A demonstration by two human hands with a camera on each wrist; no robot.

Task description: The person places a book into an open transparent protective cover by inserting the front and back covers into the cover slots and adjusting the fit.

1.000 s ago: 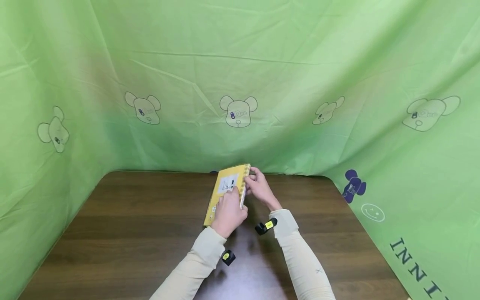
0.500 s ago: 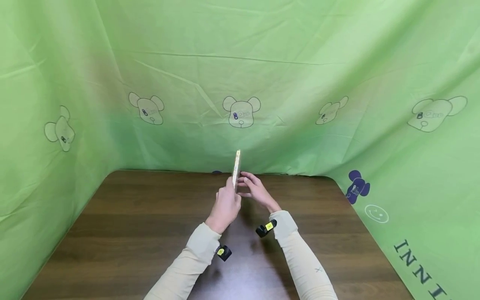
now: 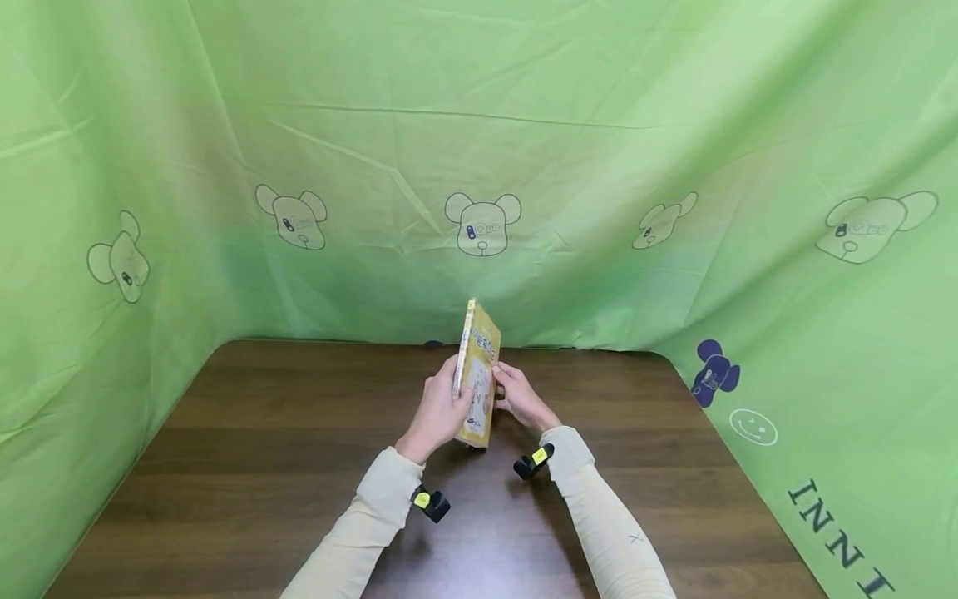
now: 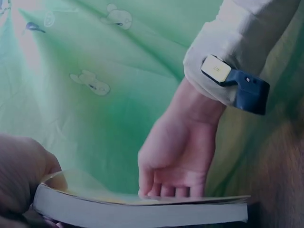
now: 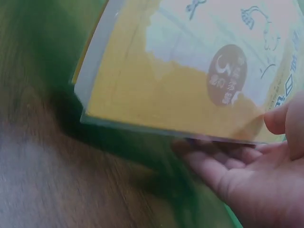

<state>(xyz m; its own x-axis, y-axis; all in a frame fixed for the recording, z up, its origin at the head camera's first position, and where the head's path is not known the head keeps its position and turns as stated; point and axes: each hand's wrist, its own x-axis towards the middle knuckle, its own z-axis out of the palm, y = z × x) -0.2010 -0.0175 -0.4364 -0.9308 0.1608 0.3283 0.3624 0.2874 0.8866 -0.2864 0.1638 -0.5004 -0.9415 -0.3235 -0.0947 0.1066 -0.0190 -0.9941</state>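
Observation:
A yellow book (image 3: 481,353) with a pale drawing on its cover stands upright over the table in the head view, its spine toward the left. My left hand (image 3: 437,409) grips the spine side, thumb across the cover. At the opposite edge, my right hand (image 3: 524,398) pinches the book with its thumb on the cover and its fingers behind. The right wrist view shows a brown oval (image 5: 227,76) on the cover and a clear film along the edges. White page edges (image 4: 142,213) face the left wrist camera, where part of my left hand (image 4: 23,173) is out of frame.
The brown wooden table (image 3: 247,466) spreads under both arms. A green curtain (image 3: 374,150) printed with bear heads hangs behind it and along both sides. Black cameras are strapped to both cuffs.
The book has turned from its yellow face with a white label, through edge-on, to the face with the drawing. My left hand has shifted slightly left; my right hand now holds the far edge.

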